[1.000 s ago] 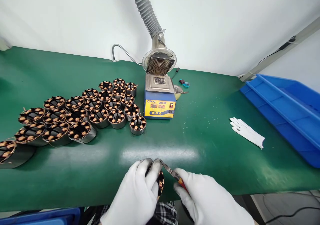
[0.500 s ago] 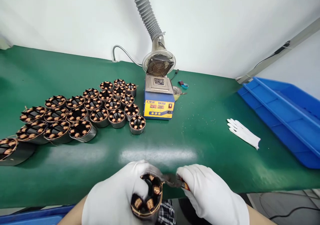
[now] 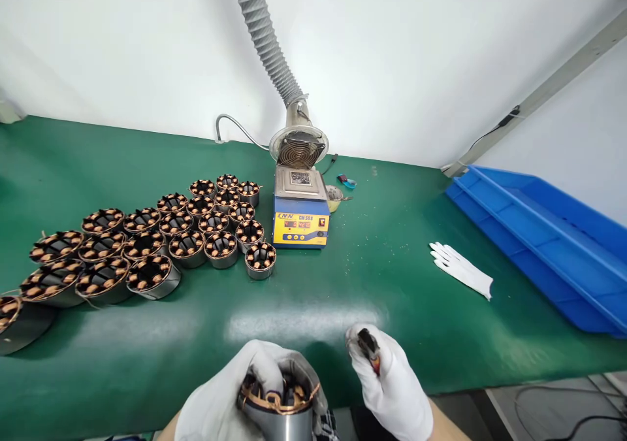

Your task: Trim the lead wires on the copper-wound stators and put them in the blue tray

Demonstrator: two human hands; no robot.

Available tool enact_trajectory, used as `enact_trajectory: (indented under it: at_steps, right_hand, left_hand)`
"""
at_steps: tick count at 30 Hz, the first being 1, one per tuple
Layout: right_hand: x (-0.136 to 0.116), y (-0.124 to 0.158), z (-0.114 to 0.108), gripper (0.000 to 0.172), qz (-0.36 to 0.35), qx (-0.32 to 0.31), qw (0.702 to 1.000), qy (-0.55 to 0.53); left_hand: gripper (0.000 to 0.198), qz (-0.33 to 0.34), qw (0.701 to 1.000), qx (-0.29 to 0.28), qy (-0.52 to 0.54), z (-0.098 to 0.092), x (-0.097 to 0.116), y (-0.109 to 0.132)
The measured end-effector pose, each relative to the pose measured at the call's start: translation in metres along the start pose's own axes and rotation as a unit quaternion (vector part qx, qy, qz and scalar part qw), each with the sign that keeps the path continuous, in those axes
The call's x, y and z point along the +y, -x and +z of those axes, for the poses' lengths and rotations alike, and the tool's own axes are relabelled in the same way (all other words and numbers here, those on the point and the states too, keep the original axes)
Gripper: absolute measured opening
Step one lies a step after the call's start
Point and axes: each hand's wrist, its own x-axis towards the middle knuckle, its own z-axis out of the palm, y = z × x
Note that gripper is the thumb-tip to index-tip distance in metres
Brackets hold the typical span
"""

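Observation:
My left hand (image 3: 223, 402), in a white glove, is wrapped round a metal motor stator (image 3: 277, 408) with copper windings, held upright at the bench's near edge. My right hand (image 3: 392, 382), also gloved, is closed on small cutters (image 3: 368, 347) with red handles, held a little to the right of the stator and apart from it. Both hands hover over the front edge of the green bench mat (image 3: 343, 284).
Several more wound stators (image 3: 147, 238) stand in rows at the left. A blue and yellow solder pot (image 3: 300, 213) sits mid-bench under a fume hose (image 3: 267, 42). A spare white glove (image 3: 460, 268) lies right, next to blue trays (image 3: 543, 232).
The left hand turned the stator upright and lowered it. The right hand pulled the cutters away from the stator's rim and raised them. The camera tilted up slightly.

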Motion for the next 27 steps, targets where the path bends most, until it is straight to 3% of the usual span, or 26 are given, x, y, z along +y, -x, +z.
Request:
enact_trajectory:
  at_steps: [2,4,6,8,10,13,15,17,19,20,21,22,23,24,25,27]
  right_hand:
    - [0.005,0.012,0.001,0.011,0.070,0.007,0.998,0.007]
    - [0.014,0.017,0.000,0.016,0.163,-0.048,0.985,0.032]
    - [0.030,0.015,-0.002,0.018,0.264,-0.123,0.951,0.109]
    - [0.051,0.008,-0.004,0.018,0.334,-0.153,0.908,0.199]
    - [0.075,0.001,-0.006,0.020,0.364,-0.138,0.884,0.257]
    - [0.106,-0.005,-0.010,0.027,0.376,-0.105,0.875,0.287]
    - [0.113,-0.004,-0.011,0.034,0.380,-0.082,0.877,0.283]
    - [0.103,0.000,-0.008,0.041,0.371,-0.066,0.886,0.271]
    - [0.078,0.003,0.001,0.049,0.347,-0.062,0.917,0.185]
    - [0.060,0.004,0.009,0.053,0.327,-0.072,0.935,0.114]
    - [0.042,0.004,0.018,0.055,0.311,-0.069,0.940,-0.118]
    - [0.023,0.002,0.028,0.066,0.293,-0.105,0.882,-0.354]
    - [0.005,0.000,0.039,0.077,0.281,-0.128,0.799,-0.516]
    - [-0.010,-0.002,0.049,0.078,0.278,-0.142,0.726,-0.612]
    - [-0.022,-0.004,0.058,0.072,0.296,-0.115,0.666,-0.675]
    - [-0.036,-0.008,0.073,0.055,0.343,-0.051,0.578,-0.739]
  left_hand:
    - [0.037,0.023,0.999,0.021,-0.017,-0.002,0.001,0.004]
    - [0.031,0.018,0.999,0.025,-0.045,-0.003,0.001,0.008]
    - [0.022,0.029,0.997,0.028,-0.072,-0.002,0.000,0.009]
    - [0.018,0.038,0.995,0.053,-0.082,-0.004,-0.004,0.006]
    - [0.019,-0.023,0.995,0.084,-0.055,-0.011,-0.010,0.000]
    - [0.033,-0.195,0.974,0.104,-0.050,-0.034,-0.018,-0.014]
    - [0.048,-0.233,0.959,0.117,-0.112,-0.051,-0.020,-0.022]
    - [0.058,-0.197,0.951,0.131,-0.198,-0.062,-0.018,-0.026]
    - [0.057,-0.126,0.934,0.144,-0.303,-0.063,-0.015,-0.027]
    - [0.054,-0.087,0.918,0.149,-0.356,-0.060,-0.013,-0.028]
    - [0.048,-0.054,0.903,0.153,-0.398,-0.056,-0.012,-0.028]
    - [0.040,-0.031,0.891,0.148,-0.428,-0.051,-0.011,-0.029]
    - [0.031,-0.021,0.881,0.137,-0.452,-0.045,-0.010,-0.031]
    - [0.022,-0.022,0.872,0.123,-0.474,-0.041,-0.010,-0.032]
    - [0.014,-0.033,0.862,0.113,-0.493,-0.036,-0.011,-0.033]
    - [0.015,-0.051,0.826,0.141,-0.543,-0.031,-0.017,-0.033]
